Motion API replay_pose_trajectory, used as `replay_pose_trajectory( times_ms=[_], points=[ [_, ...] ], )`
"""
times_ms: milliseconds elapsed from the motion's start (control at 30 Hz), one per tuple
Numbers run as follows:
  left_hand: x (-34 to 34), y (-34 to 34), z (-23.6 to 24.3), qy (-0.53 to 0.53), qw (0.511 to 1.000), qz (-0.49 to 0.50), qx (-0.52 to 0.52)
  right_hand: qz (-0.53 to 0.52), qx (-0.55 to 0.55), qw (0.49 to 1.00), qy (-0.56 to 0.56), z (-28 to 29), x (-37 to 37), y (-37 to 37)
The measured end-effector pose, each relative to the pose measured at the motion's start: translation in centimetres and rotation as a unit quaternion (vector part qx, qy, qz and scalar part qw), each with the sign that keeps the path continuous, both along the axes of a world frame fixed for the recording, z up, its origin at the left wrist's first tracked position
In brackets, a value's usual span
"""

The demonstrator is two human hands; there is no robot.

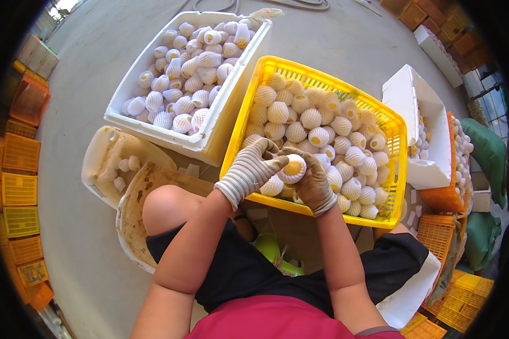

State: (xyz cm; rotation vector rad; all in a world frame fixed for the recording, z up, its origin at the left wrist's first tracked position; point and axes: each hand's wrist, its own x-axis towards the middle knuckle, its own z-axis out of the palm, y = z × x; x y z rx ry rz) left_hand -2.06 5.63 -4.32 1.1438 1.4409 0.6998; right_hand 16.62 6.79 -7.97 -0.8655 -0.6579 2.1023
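A round yellow-orange fruit in a white foam net sleeve (293,169) is held between my gloved hands, above the near edge of a yellow plastic crate (397,169). My right hand (315,185) curls around its right side. From the left, my left hand (253,169) grips it with thumb and fingers; some of those fingertips are hidden. Both gloves are light with dirty palms, and the left cuff is striped. Many sleeved fruits (311,118) fill the crate below. To the left, a white foam box (152,133) is heaped with more sleeved fruits (193,83).
Beside my left knee sit a dirty plastic container (99,155) with a few white pieces and a tan tub (131,212). A foam box (398,99) and an orange crate (444,198) stand right. Stacked crates (20,189) line the left. Something bright green (268,248) lies between my legs.
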Motion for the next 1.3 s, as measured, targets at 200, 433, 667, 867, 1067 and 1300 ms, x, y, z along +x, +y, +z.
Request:
replay_pose_trajectory(
  times_ms=[200,433,667,867,1067,1300],
  points=[
    [0.8,-1.0,-2.9,0.045,0.991,-0.028,0.122,-0.046,0.140,0.978,-0.144,0.2,-0.6,-1.0],
    [1.9,-1.0,-2.4,0.028,0.991,0.017,0.133,-0.088,0.009,0.996,-0.006,-0.7,0.7,-1.5],
    [2.4,-1.6,-1.0,0.018,0.980,0.030,0.198,-0.088,-0.064,0.990,0.090,-1.3,1.2,-1.8],
    [2.5,-1.8,0.0,0.014,0.961,0.021,0.277,-0.082,-0.006,0.990,0.113,-0.8,1.4,-1.4],
    [2.0,-1.8,0.2,-0.018,0.977,0.016,0.212,-0.124,0.081,0.988,0.038,0.2,1.0,-1.2],
    [1.7,-1.3,-0.8,0.000,0.974,0.007,0.227,-0.084,0.128,0.988,-0.028,2.4,-0.2,-2.0]
  ],
)
